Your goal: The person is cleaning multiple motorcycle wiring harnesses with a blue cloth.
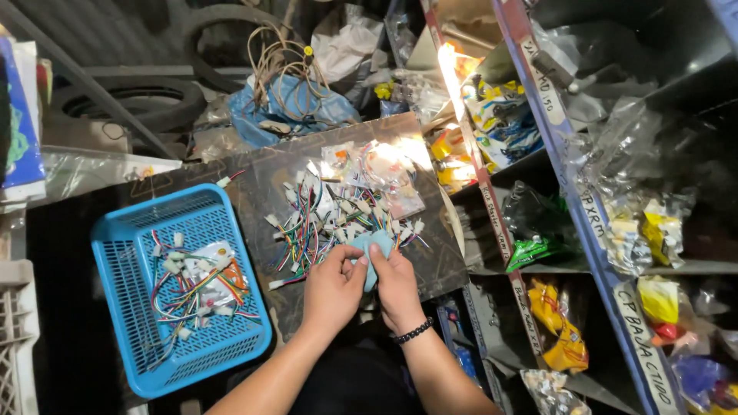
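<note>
**Head view: both hands closed on a light blue cloth at the board's near edge**

Head view, looking straight down. Held between both hands: a small light blue cloth [371,253], bunched, just above the near edge of a dark board [261,180]. Left hand [333,288] with fingers curled and pinching the cloth's left side; right hand [397,284] with fingers closed on its right side, a black bead bracelet [413,331] on the wrist. Whether something more is inside the cloth: cannot tell.

Just beyond the fingertips, touching or nearly touching the cloth: a loose pile of short coloured wires with white connectors [334,219], spread over the board's middle. Behind the pile, toward the far edge, some small clear packets [384,173], brightly lit.

Left of the hands, well apart from them: a blue plastic basket [134,323], tilted a little, its right corner overlapping the board's left edge. Inside it, a smaller bundle of the same kind of wires [196,288].

Open room: a bare strip of board between basket and pile, and a narrow bare part near the right edge. Little room to the right, where the board's edge comes close to a metal shelf unit [584,223] with compartments full of bagged parts in yellow, green and clear plastic. Beyond the far edge: tyres [127,100], a coil of pale cable [284,65] and a blue bag [296,107], crowded together.
</note>
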